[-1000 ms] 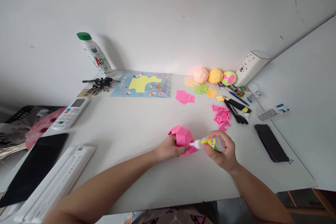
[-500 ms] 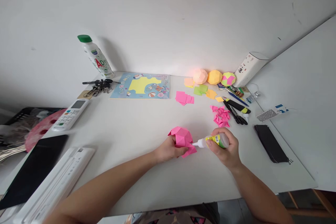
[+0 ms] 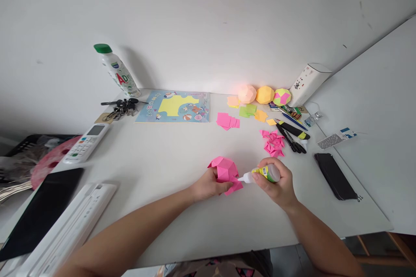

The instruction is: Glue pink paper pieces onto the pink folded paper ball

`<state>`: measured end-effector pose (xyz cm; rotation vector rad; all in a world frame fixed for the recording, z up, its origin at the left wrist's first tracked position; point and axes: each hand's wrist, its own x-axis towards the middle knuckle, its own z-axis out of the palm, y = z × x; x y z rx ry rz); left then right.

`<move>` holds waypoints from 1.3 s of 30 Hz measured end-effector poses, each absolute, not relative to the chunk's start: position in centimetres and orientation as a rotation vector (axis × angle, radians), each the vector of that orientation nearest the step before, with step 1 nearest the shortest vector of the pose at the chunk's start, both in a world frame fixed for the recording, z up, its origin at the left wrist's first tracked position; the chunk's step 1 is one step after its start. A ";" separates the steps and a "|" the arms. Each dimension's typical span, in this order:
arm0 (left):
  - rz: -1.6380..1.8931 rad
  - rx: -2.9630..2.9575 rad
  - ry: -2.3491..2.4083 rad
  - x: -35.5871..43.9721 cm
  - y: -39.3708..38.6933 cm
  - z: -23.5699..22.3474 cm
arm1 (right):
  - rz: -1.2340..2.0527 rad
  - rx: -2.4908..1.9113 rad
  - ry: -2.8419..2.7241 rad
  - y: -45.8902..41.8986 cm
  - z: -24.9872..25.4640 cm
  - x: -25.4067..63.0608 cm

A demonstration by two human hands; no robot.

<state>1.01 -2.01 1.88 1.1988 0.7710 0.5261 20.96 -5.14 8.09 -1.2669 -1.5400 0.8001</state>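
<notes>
My left hand [image 3: 209, 184] is closed on a pink folded-paper ball [image 3: 224, 168], partly built and open on its lower side, with the thumb on a lower flap. In my right hand [image 3: 279, 184] lies a glue bottle [image 3: 267, 173] with a yellow label, tilted so that its white nozzle meets the right edge of the pink paper. Whether glue is coming out is too small to see. Beyond my right hand sits a pile of folded pink paper pieces [image 3: 273, 143].
Three finished paper balls [image 3: 264, 95] stand along the wall, with sticky-note stacks [image 3: 248, 111] before them. Scissors [image 3: 294, 143], a cutter [image 3: 294, 130] and a black pouch [image 3: 336, 176] lie right. Left are a bottle [image 3: 118, 71], keys [image 3: 121, 108], a remote [image 3: 87, 143] and a tablet [image 3: 40, 212].
The glue bottle and my right hand have shifted very slightly left, the nozzle staying at the pink paper. My left hand keeps its hold; the whole view has moved a little.
</notes>
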 end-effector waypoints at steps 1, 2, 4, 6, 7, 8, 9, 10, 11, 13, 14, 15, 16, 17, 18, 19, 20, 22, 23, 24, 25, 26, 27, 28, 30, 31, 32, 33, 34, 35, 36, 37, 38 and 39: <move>0.525 1.199 0.770 1.0 -2.0 1.8 | 0.799 -1.266 -1.535 -5.1 8.1 21.0; 0.523 1.199 0.769 1.0 -2.0 1.8 | 0.802 -1.264 -1.534 -5.1 8.1 21.0; 0.519 1.201 0.769 1.0 -2.0 1.8 | 0.808 -1.265 -1.532 -5.1 8.1 21.0; 0.515 1.203 0.770 1.0 -2.0 1.7 | 0.808 -1.270 -1.520 -5.2 8.2 21.0; 0.514 1.205 0.772 0.9 -2.0 1.6 | 0.803 -1.272 -1.501 -5.2 8.1 21.1; 0.513 1.205 0.774 0.9 -2.0 1.5 | 0.801 -1.273 -1.470 -5.1 8.0 21.1; 0.514 1.203 0.776 0.9 -2.0 1.4 | 0.800 -1.267 -1.420 -5.0 7.9 21.2; 0.517 1.199 0.776 0.8 -1.9 1.3 | 0.812 -1.250 -1.356 -4.9 7.7 21.4; 0.521 1.192 0.771 0.8 -1.9 1.2 | 0.836 -1.217 -1.280 -4.6 7.5 21.6; 0.532 1.172 0.746 0.7 -1.8 1.1 | 0.934 -1.116 -1.125 -3.9 7.1 22.2; 0.538 1.162 0.726 0.6 -1.8 1.0 | 1.003 -1.062 -1.057 -3.4 6.9 22.5; 0.546 1.155 0.701 0.5 -1.8 1.0 | 1.084 -1.026 -0.998 -2.9 6.8 22.7; 0.555 1.148 0.673 0.5 -1.8 1.1 | 1.162 -1.007 -0.949 -2.4 6.6 23.0; 0.568 1.143 0.645 0.4 -1.7 1.1 | 1.231 -1.006 -0.911 -1.9 6.5 23.3; 0.581 1.137 0.619 0.4 -1.7 1.2 | 1.284 -1.019 -0.885 -1.4 6.3 23.5; 0.594 1.130 0.594 0.3 -1.6 1.2 | 1.320 -1.038 -0.871 -0.9 6.1 23.7; 0.609 1.122 0.571 0.3 -1.6 1.3 | 1.334 -1.057 -0.866 -0.5 5.8 23.8; 0.632 1.107 0.527 0.3 -1.5 1.3 | 1.303 -1.083 -0.898 0.2 5.0 24.1; 0.640 1.101 0.508 0.2 -1.5 1.3 | 1.262 -1.098 -0.941 0.5 4.4 24.2; 0.643 1.096 0.497 0.2 -1.5 1.2 | 1.207 -1.130 -1.011 0.8 3.8 24.4; 0.644 1.092 0.492 0.2 -1.5 1.2 | 1.147 -1.181 -1.095 1.1 3.2 24.6; 0.642 1.089 0.495 0.2 -1.5 1.1 | 1.080 -1.246 -1.176 1.5 2.6 24.7; 0.639 1.086 0.504 0.2 -1.5 1.1 | 1.011 -1.314 -1.241 1.8 1.9 24.9; 0.637 1.084 0.513 0.2 -1.5 1.0 | 0.968 -1.358 -1.266 2.1 1.4 25.1; 0.635 1.085 0.520 0.1 -1.5 1.0 | 0.905 -1.416 -1.274 2.6 0.4 25.4; 0.635 1.087 0.520 0.1 -1.5 1.0 | 0.886 -1.434 -1.271 2.8 0.0 25.5; 0.633 1.089 0.519 0.1 -1.5 1.0 | 0.870 -1.449 -1.270 3.0 -0.2 25.6; 0.632 1.090 0.519 0.1 -1.5 1.0 | 0.855 -1.464 -1.274 3.1 -0.4 25.7; 0.630 1.090 0.518 0.1 -1.5 0.9 | 0.835 -1.482 -1.287 3.1 -0.4 25.7; 0.630 1.089 0.517 0.1 -1.5 0.9 | 0.808 -1.505 -1.306 3.1 -0.5 25.7; 0.632 1.087 0.515 0.1 -1.5 0.9 | 0.776 -1.533 -1.329 3.1 -0.4 25.8; 0.634 1.086 0.511 0.2 -1.5 0.9 | 0.743 -1.562 -1.356 3.1 -0.4 25.8; 0.637 1.086 0.509 0.2 -1.5 0.9 | 0.714 -1.586 -1.386 3.1 -0.3 25.8; 0.639 1.087 0.509 0.2 -1.4 0.9 | 0.691 -1.608 -1.415 3.0 -0.2 25.7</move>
